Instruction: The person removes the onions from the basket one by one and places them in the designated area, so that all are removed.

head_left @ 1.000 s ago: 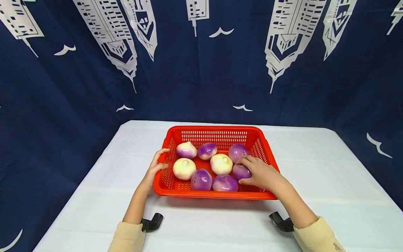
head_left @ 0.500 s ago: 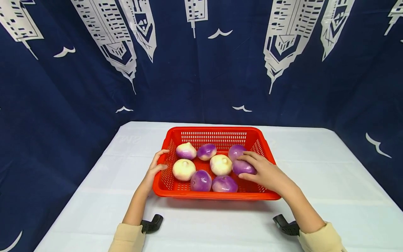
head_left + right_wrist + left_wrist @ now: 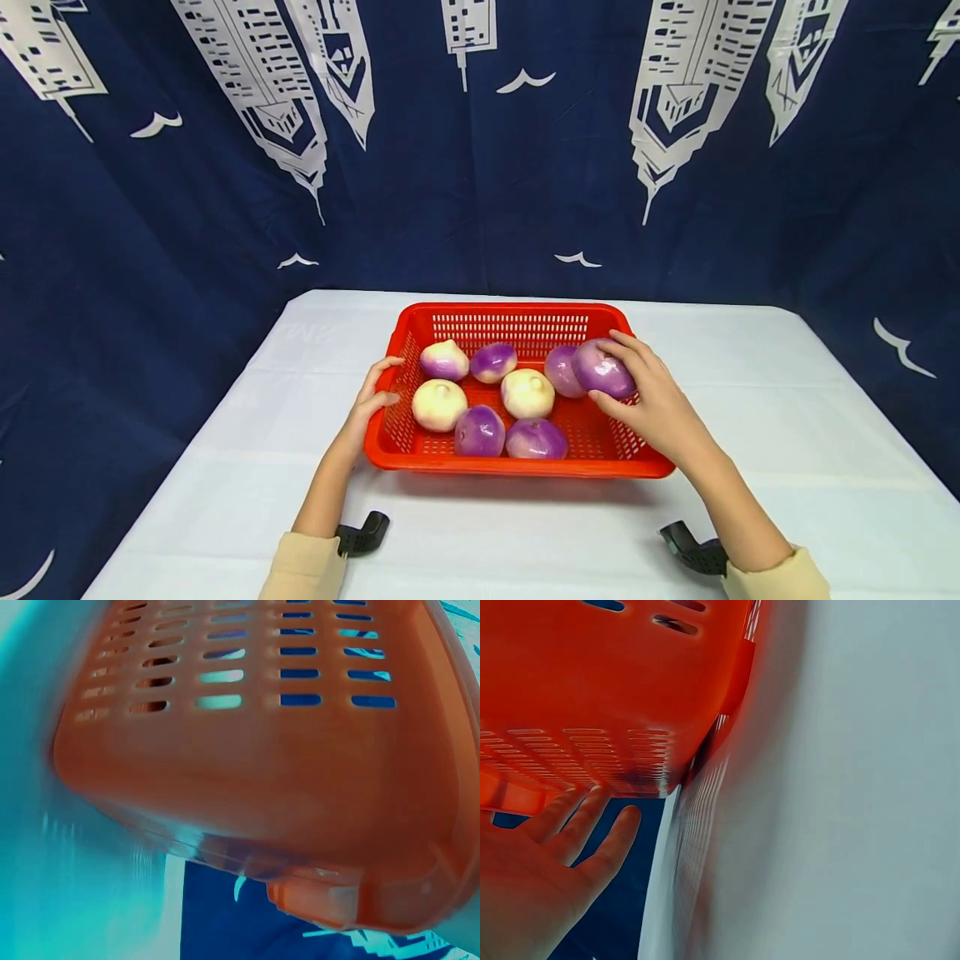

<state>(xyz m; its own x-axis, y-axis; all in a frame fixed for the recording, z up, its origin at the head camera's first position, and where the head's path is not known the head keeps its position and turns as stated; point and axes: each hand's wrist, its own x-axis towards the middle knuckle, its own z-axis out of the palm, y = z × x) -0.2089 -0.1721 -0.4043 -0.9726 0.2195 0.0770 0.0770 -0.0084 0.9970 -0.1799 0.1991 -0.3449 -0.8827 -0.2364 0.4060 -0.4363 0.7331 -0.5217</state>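
A red plastic basket (image 3: 525,467) with slotted walls holds several purple and cream turnips. My right hand (image 3: 652,408) grips a glossy purple turnip (image 3: 603,368), thumb at its near side and fingers over the far side. This turnip is raised near the basket's right wall, overlapping another purple turnip (image 3: 562,372) behind it. My left hand (image 3: 367,400) holds the basket's left rim, thumb and index finger on top of it. In the left wrist view, its other fingers (image 3: 615,851) reach straight along the outer wall. The right wrist view shows the basket's outside, without the hand.
More turnips fill the left and middle of the basket, among them a cream one (image 3: 439,405) and a purple one (image 3: 480,431). The basket stands on a white-covered table (image 3: 525,542). A dark blue printed cloth (image 3: 480,183) hangs behind.
The right hand has lifted the purple turnip from the right part of the basket, up and to the right. The left hand and the basket have stayed in place.
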